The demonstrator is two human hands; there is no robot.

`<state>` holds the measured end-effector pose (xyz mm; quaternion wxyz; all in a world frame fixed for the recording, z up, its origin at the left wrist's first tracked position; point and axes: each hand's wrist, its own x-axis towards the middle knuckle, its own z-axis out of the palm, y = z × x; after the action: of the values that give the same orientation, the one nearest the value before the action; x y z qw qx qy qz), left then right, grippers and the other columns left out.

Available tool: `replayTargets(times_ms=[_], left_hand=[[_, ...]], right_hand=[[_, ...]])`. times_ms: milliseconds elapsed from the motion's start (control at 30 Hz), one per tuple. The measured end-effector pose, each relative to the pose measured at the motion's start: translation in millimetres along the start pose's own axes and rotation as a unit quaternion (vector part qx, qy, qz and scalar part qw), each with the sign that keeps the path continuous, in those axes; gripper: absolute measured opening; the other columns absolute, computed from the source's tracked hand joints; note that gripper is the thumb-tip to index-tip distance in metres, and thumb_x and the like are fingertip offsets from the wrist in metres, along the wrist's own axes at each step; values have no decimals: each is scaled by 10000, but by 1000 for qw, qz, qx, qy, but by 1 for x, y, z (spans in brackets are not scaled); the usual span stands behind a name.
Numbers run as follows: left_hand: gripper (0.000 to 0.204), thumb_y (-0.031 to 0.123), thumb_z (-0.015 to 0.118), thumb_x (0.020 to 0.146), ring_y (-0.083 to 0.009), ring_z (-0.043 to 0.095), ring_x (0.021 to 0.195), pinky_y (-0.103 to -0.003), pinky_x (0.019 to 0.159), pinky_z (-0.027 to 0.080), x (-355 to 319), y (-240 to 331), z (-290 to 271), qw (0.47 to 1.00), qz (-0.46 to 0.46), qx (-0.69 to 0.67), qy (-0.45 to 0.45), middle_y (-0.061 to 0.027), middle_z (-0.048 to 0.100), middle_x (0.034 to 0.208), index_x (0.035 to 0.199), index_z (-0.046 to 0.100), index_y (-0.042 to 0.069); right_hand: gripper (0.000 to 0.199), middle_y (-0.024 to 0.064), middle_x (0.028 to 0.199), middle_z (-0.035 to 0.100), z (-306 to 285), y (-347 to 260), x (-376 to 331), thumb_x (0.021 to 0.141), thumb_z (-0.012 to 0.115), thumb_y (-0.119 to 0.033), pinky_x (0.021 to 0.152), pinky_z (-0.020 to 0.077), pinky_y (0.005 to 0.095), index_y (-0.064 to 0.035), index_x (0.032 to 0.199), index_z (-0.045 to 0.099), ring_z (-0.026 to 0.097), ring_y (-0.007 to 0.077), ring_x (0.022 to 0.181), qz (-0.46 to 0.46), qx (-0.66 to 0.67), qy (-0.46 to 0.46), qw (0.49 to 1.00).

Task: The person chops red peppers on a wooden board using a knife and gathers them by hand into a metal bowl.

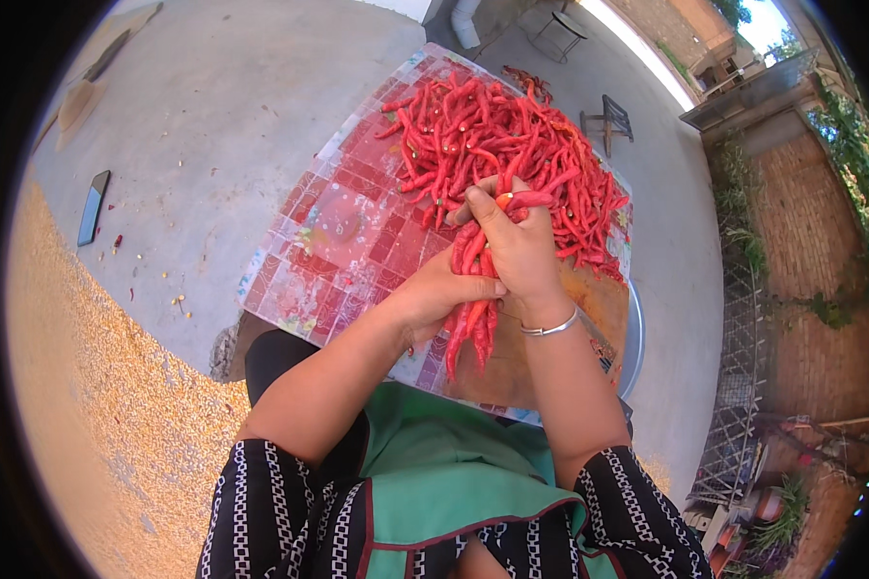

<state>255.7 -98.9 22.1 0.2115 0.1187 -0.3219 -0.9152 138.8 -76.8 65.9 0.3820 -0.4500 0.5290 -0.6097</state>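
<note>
A bunch of long red chili peppers (480,333) is wrapped in the fingers of my left hand (444,292), the tips pointing down toward me. Just above it, my right hand (519,236), with a silver bangle at the wrist, pinches another red chili (528,200) by its pale stem end at the top of the bunch. Behind both hands a large heap of red chilies (512,135) covers the far right part of the table. The heap's near side is partly hidden by my right hand.
The table (357,164) has a red patterned cover, with a brown board (512,362) at its near right. A metal basin rim (634,343) shows beside it. Yellow corn kernels (154,405) spread over the floor at left, near a phone (94,207). A small stool (608,124) stands beyond.
</note>
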Motion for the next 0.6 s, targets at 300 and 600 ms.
replayTargets(times_ms=[300, 600], left_hand=[[309, -1, 684, 764, -159, 595, 765, -333, 682, 539, 0, -3, -13, 997, -7, 63, 36, -42, 572, 892, 1025, 526, 51], [303, 32, 601, 847, -215, 641, 959, -370, 861, 531, 11, -8, -15, 992, 86, -73, 62, -117, 632, 1080, 1145, 558, 1]], right_hand=[[169, 58, 801, 656, -56, -62, 27, 951, 619, -182, 666, 570, 326, -19, 909, 635, 663, 179, 725, -39, 85, 77, 993], [332, 84, 1066, 666, -8, 24, -22, 1004, 522, -278, 885, 478, 288, 8, 1127, 636, 618, 152, 995, 81, 57, 37, 994]])
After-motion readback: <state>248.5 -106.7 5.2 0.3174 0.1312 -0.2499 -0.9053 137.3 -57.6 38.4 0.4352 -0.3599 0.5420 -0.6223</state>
